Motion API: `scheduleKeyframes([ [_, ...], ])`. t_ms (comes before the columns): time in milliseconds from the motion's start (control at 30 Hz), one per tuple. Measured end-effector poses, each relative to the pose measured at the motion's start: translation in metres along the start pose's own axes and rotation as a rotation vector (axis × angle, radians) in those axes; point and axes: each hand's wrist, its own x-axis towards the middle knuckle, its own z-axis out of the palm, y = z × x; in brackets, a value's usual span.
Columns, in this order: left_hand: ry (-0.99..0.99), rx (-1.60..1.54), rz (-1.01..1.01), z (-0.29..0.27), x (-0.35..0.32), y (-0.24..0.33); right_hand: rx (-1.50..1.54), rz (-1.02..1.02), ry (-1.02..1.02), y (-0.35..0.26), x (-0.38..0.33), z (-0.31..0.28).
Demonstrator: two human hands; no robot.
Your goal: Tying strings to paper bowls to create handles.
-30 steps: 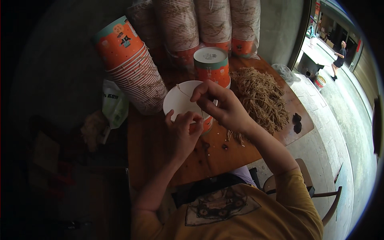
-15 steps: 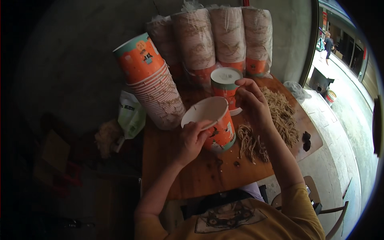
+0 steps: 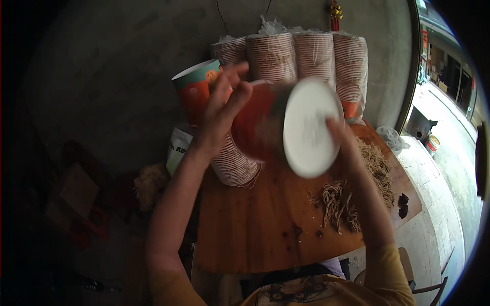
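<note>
Above wooden table (image 3: 245, 229), both hands (image 3: 224, 102) clasp a tilted orange paper cup (image 3: 286, 127).

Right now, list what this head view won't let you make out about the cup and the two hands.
- Orange paper cup: motion-blurred, so its print is unreadable; only its white bottom faces the camera, hiding the inside.
- Right hand: mostly behind the cup; just blurred fingertips at its rim, grip unclear.
- Left hand: on the cup's side, blurred; it covers part of the leaning cup stack.
- Dried noodle pile: partly hidden by the right forearm.
</note>
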Motion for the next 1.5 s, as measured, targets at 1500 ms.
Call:
scheduleKeyframes([
  [1500,0.295,0.647,0.133,-0.142,0.101,0.006,-0.085,0.250,-0.217,0.066,0.062,0.000],
])
